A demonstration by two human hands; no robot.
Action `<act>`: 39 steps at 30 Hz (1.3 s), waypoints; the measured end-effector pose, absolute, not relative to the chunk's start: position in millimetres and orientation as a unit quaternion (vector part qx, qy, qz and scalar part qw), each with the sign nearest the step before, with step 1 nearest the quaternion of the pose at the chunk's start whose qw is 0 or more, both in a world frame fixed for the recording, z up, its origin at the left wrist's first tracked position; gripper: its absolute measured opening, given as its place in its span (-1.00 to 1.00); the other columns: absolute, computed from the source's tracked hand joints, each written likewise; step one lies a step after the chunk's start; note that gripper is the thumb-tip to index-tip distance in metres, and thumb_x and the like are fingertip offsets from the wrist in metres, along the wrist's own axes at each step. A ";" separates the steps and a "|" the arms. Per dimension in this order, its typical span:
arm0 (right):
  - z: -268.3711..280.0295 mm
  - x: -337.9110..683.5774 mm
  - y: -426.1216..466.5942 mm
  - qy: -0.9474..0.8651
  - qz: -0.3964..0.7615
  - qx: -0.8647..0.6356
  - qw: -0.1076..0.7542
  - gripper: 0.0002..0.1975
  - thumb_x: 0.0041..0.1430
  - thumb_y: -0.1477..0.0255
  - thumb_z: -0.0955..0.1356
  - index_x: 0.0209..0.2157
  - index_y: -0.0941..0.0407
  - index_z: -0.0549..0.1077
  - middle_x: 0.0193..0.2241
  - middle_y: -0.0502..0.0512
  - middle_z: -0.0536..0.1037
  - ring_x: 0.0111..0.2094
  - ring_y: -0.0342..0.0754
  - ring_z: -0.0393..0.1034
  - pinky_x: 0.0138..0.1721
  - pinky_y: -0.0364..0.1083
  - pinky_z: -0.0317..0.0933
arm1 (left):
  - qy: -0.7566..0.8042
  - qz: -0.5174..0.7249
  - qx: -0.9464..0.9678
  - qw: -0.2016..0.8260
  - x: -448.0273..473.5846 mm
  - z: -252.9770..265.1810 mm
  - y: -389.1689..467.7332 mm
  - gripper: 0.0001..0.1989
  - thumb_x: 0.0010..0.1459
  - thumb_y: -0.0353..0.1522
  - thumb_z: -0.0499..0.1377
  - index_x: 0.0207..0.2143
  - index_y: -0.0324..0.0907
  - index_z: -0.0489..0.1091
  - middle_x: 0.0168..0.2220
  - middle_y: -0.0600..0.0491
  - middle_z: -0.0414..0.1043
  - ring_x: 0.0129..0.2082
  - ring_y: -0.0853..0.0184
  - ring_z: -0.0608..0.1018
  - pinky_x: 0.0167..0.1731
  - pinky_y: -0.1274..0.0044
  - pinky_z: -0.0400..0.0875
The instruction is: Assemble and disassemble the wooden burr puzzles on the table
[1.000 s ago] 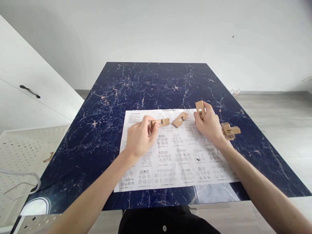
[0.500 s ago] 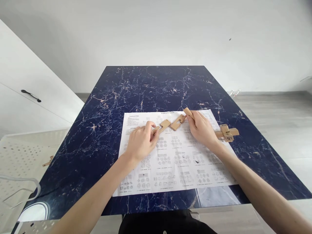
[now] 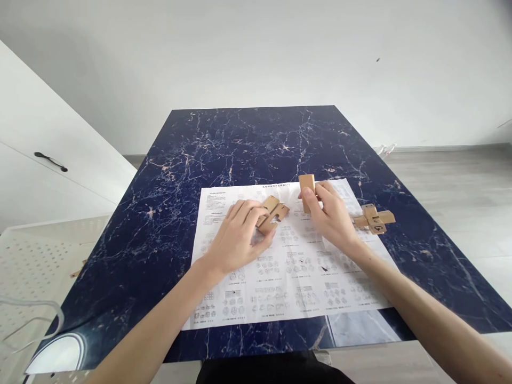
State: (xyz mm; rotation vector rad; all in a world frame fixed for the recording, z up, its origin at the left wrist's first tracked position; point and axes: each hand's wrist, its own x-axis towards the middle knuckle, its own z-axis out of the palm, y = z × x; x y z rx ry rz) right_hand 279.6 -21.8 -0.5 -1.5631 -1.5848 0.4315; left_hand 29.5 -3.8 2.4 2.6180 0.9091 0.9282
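Observation:
My left hand [image 3: 240, 234] is closed around two notched wooden puzzle pieces [image 3: 276, 212], which lie side by side just above the printed sheet [image 3: 296, 288] or on it; I cannot tell which. Thumb and fingers reach across their left ends and hide part of them. A plain-faced wooden puzzle piece [image 3: 307, 184] stands nearly upright in my right hand [image 3: 330, 216], pinched between thumb and fingers. To the right of that hand, an assembled cross of wooden pieces [image 3: 375, 218] with dark letters rests at the sheet's right edge.
The sheet with small diagrams lies on a dark blue marbled table [image 3: 248, 144]. A white cabinet [image 3: 52, 128] with a black handle and a perforated white basket-like surface [image 3: 36, 256] are at the left. A white wall rises behind the table.
My left hand has brought the two notched pieces together, the right one moving left. My right hand has turned its piece from slanted to upright, showing its broad face.

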 end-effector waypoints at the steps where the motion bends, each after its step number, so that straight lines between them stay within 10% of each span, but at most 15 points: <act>1: -0.1 280.8 -21.6 -0.629 0.159 -0.630 0.426 -0.51 0.56 0.01 0.17 -0.35 0.01 0.42 -0.36 0.12 0.45 -0.34 0.06 0.37 -0.34 0.05 0.24 | 0.302 0.308 0.895 0.112 29.5 2.5 -3.5 -0.75 0.38 -0.27 0.27 0.02 -0.15 0.35 0.07 -0.15 0.53 0.07 0.05 0.56 0.10 0.13 0.51; 6: -0.6 281.7 -22.1 -0.587 0.276 -0.634 0.421 -0.54 0.50 0.00 0.27 -0.40 0.01 0.33 -0.55 -0.06 0.24 -0.55 -0.09 0.12 -0.54 -0.06 -0.01 | 0.286 0.258 0.914 0.128 29.0 0.1 -2.7 -0.57 0.45 -0.27 0.23 0.29 -0.12 0.29 0.38 -0.15 0.39 0.37 0.02 0.44 0.32 0.06 0.43; 13: 0.8 275.2 -26.6 -0.582 0.376 -0.614 0.377 -0.49 0.40 0.06 0.39 0.20 0.04 0.30 -0.54 -0.10 0.44 -0.57 -0.07 0.29 -0.53 -0.08 0.17 | 0.329 0.226 0.912 0.097 28.5 -11.9 -1.9 -0.54 0.55 -0.32 0.08 0.42 -0.18 0.26 0.44 -0.10 0.34 0.46 0.10 0.37 0.38 0.12 0.42; 33: -2.3 264.7 -30.7 -0.665 0.309 -0.579 0.356 -0.66 0.45 0.12 0.35 0.05 0.05 0.49 0.00 0.24 0.62 -0.25 0.05 0.58 -0.40 0.00 0.41 | 0.310 0.243 0.911 0.122 27.9 -1.4 -7.5 -0.45 0.54 -0.18 0.10 0.47 -0.07 0.13 0.50 -0.09 0.21 0.54 0.09 0.19 0.49 0.10 0.24; 39: -5.2 264.0 -31.1 -0.654 0.322 -0.570 0.380 -0.65 0.49 0.11 0.30 0.08 0.05 0.43 0.06 0.26 0.59 -0.25 0.04 0.58 -0.36 0.02 0.43 | 0.234 0.192 0.945 0.124 29.6 0.4 -12.2 -0.58 0.54 -0.19 0.12 0.36 -0.02 0.36 0.53 -0.07 0.14 0.58 0.06 0.08 0.48 0.02 0.20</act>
